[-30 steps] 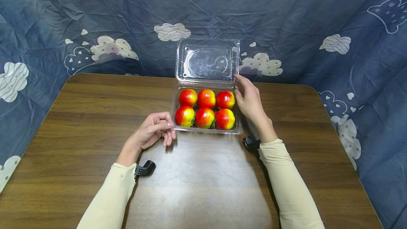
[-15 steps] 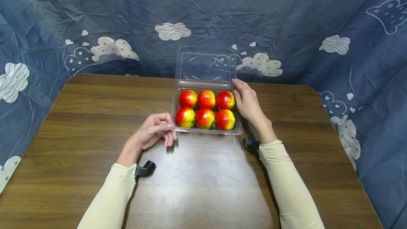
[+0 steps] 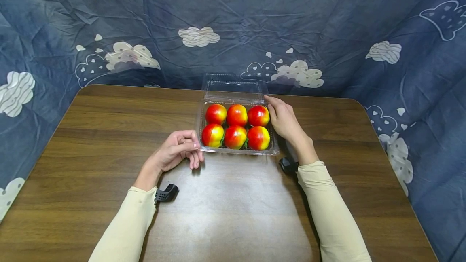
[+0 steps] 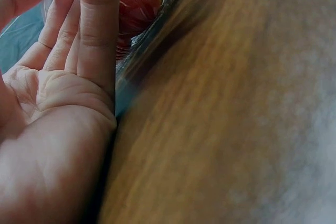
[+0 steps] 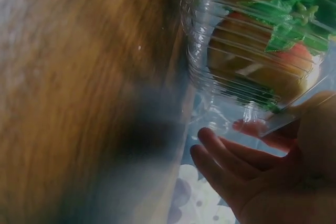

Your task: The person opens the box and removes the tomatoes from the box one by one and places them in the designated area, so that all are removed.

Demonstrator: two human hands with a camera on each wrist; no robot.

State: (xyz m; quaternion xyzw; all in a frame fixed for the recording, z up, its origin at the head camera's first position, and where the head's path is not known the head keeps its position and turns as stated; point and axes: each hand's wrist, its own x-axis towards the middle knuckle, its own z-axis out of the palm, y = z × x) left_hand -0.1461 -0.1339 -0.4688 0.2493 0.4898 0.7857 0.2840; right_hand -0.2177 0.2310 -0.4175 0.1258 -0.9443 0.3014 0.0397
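Note:
A clear plastic clamshell container (image 3: 238, 152) stands near the table's far edge, holding several glossy red-and-yellow fruits (image 3: 235, 136) in two rows. Its transparent lid (image 3: 236, 86) is raised and leans back beyond the table edge. My left hand (image 3: 176, 151) pinches the front left corner of the container between thumb and forefinger. At the right rear side, by the hinge, my right hand (image 3: 285, 118) touches the container with loosely extended fingers. Green leaves (image 5: 294, 17) show through the ribbed side wall in the right wrist view. The exact fingertip contact there is partly hidden.
The brown wooden table (image 3: 233, 213) extends to both sides and in front of the container. A dark blue curtain (image 3: 164, 11) with white clouds hangs behind it. Each wrist wears a black camera (image 3: 167, 193).
The lid has tilted farther back and down, away from me. My right fingers have slid slightly lower and left toward the hinge. My left hand stays at the corner.

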